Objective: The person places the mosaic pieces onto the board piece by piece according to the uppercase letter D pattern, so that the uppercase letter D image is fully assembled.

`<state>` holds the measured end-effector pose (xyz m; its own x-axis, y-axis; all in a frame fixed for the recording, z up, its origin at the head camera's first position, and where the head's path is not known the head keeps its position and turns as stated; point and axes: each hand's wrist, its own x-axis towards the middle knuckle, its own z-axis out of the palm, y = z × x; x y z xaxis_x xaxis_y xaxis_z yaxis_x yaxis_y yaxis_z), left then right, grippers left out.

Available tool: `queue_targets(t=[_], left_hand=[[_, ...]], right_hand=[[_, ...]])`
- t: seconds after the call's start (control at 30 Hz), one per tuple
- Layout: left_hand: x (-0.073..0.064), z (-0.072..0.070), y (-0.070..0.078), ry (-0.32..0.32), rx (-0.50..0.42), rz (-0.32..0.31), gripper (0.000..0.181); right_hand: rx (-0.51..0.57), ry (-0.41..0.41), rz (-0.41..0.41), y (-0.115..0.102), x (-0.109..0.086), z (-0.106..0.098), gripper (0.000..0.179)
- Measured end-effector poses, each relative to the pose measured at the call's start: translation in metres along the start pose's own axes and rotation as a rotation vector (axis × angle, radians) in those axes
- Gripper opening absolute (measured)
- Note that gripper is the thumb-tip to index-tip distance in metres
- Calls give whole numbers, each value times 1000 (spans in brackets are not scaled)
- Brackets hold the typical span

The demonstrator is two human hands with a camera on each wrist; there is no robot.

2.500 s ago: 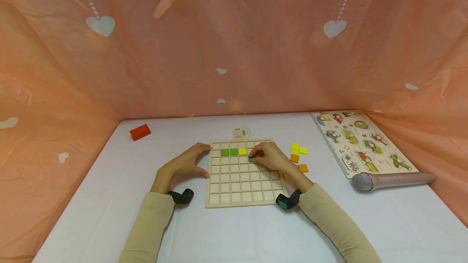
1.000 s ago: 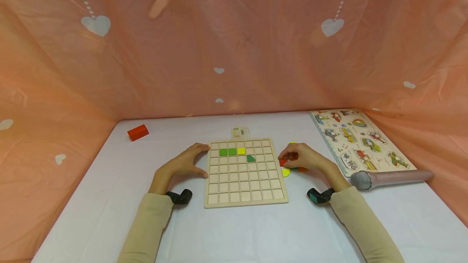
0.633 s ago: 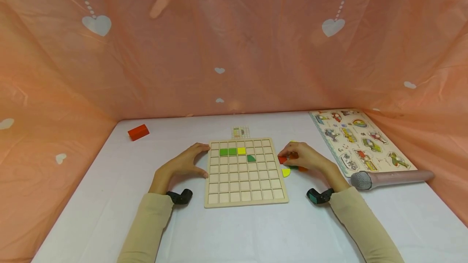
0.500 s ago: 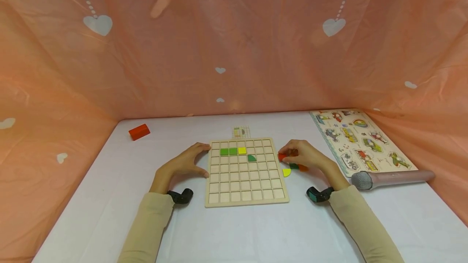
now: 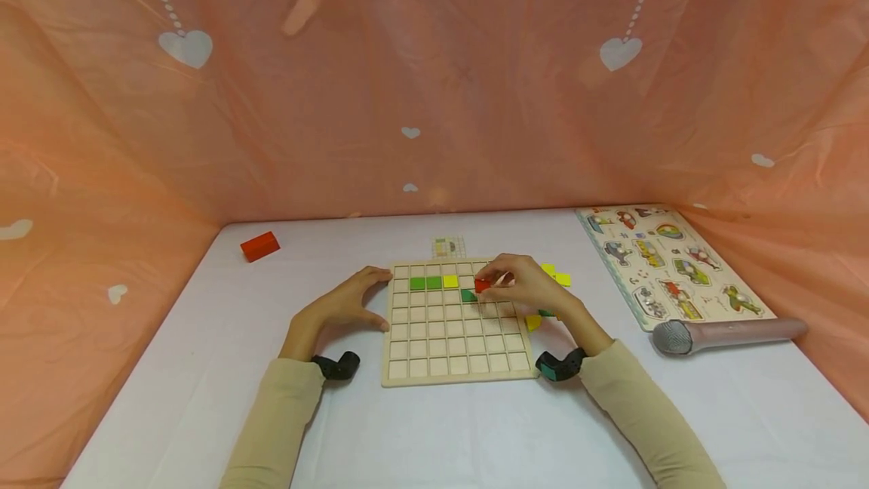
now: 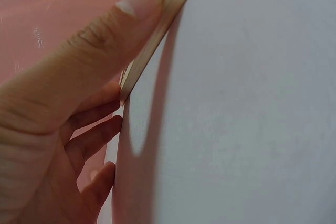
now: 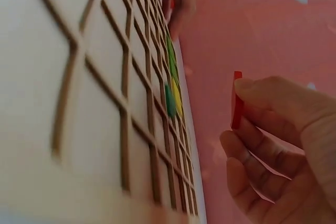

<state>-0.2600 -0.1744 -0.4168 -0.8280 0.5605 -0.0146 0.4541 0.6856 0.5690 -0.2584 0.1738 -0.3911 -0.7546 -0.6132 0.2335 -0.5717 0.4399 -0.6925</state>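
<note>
My right hand pinches a thin red tile between thumb and fingers over the upper right of a wooden grid board. In the right wrist view the red tile stands on edge, clear of the board. Two light green tiles and a yellow tile sit in one row. A dark green rounded tile lies one row nearer, close to my right fingertips. My left hand spreads its thumb and fingers along the board's left edge, thumb touching the wood.
Yellow tiles, a rounded yellow one and a partly hidden green one lie right of the board. Behind it is a small pattern card. A red block stands far left; a picture puzzle and microphone lie right.
My right hand left the dark green tile on the board, took a red tile from the pile at the right, and moved left with it over the board. My left hand stayed put.
</note>
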Motion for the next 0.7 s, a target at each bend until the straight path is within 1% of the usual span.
queue_targets(t=[0.13,0.27,0.43,0.53,0.7], left_hand=[[1,1,-2,-2,-5,2,94],[1,1,-1,0,-7,6,94],[0,0,1,-1,-8,1,94],[0,-1,2,-3,-10,-4,94],[0,-1,1,-4,-3,-1,93]], right_hand=[[20,-25,10,-4,5,12,24],[1,-68,-7,-1,7,20,23],[-44,-109,-19,4,7,23,22],[-55,-126,-7,7,7,24,22],[-81,-125,2,10,7,27,21]])
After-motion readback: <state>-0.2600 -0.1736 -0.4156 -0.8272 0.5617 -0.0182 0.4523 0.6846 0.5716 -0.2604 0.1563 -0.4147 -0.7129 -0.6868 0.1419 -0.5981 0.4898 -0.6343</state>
